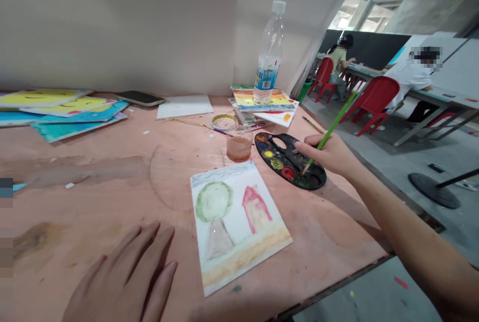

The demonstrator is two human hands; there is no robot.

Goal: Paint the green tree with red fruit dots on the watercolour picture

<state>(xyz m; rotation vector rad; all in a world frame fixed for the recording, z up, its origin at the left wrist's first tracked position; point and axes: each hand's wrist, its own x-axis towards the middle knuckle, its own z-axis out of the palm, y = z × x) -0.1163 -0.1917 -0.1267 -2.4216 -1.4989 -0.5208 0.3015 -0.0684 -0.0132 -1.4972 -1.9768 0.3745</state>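
Note:
My left hand [123, 277] lies flat on the peach-stained wooden table [93, 197], fingers apart and holding nothing, just left of a watercolour painting [237, 222] of a tree and a red house. My right hand [329, 155] grips a green-handled paintbrush [333, 122]. The brush tip reaches down into a lower well of a black oval paint palette [288, 160], which holds several colours. Beyond the painting stands a clear cup of murky brownish water [239, 146], with a thin brush resting against it.
A plastic water bottle [268, 55] stands on a stack of painted boards [262, 98] against a pale partition [119, 28]. Painted boards [63, 107] and a phone [139, 98] lie at the far left. The table's right edge drops to a concrete floor; two people sit at distant tables.

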